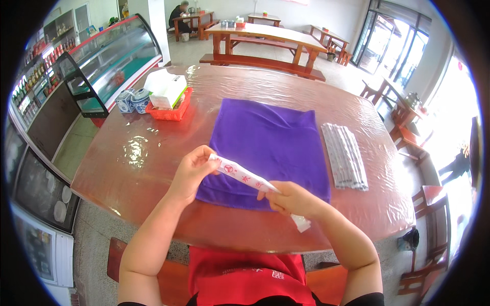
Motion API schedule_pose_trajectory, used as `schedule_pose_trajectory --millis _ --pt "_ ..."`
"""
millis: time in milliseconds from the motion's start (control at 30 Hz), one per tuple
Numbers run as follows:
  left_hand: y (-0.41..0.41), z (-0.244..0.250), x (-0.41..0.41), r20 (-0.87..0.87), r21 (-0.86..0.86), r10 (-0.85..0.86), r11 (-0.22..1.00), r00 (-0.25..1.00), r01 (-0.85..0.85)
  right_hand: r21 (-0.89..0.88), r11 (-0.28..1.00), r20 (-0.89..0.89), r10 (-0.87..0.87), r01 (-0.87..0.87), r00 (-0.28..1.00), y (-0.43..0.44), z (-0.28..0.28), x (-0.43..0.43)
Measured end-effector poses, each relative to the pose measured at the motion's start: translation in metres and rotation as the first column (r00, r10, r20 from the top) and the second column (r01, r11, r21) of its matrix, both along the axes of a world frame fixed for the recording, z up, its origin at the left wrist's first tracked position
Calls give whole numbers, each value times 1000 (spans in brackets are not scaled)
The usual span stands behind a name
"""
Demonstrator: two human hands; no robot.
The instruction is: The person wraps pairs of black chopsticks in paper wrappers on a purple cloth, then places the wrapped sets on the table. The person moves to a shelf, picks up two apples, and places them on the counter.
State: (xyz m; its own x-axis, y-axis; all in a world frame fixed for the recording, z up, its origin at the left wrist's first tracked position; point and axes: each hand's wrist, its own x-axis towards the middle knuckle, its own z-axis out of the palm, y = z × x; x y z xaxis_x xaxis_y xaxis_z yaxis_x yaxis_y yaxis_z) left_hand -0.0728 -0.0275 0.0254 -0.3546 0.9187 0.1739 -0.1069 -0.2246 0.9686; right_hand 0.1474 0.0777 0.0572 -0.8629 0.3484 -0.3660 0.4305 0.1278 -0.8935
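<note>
A long white paper sleeve (245, 176) with red print, like a chopstick wrapper, slants between my two hands above a purple cloth (268, 141). My left hand (197, 170) pinches its upper left end between thumb and fingers. Around its lower right part closes my right hand (293, 197), and the tail of the sleeve sticks out below that fist. The purple cloth lies spread on the table, slightly wrinkled. Right of the cloth lies a row of several slim wrapped packets (345, 157), side by side. Whether the sleeve holds anything inside cannot be seen.
A red plastic basket (172, 114) with a tissue pack (168, 90) stands at the table's back left, beside blue-and-white lidded jars (140, 100). Clear film covers the wooden table (160, 179). Beyond are benches (264, 65), a glass display case (115, 61) and a seated person (181, 17).
</note>
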Motion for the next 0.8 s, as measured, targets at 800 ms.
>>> schedule_pose_trajectory --millis 800 --pt "47 77 -92 -632 -364 -318 927 707 92 729 649 267 -560 215 784 43 4 55"
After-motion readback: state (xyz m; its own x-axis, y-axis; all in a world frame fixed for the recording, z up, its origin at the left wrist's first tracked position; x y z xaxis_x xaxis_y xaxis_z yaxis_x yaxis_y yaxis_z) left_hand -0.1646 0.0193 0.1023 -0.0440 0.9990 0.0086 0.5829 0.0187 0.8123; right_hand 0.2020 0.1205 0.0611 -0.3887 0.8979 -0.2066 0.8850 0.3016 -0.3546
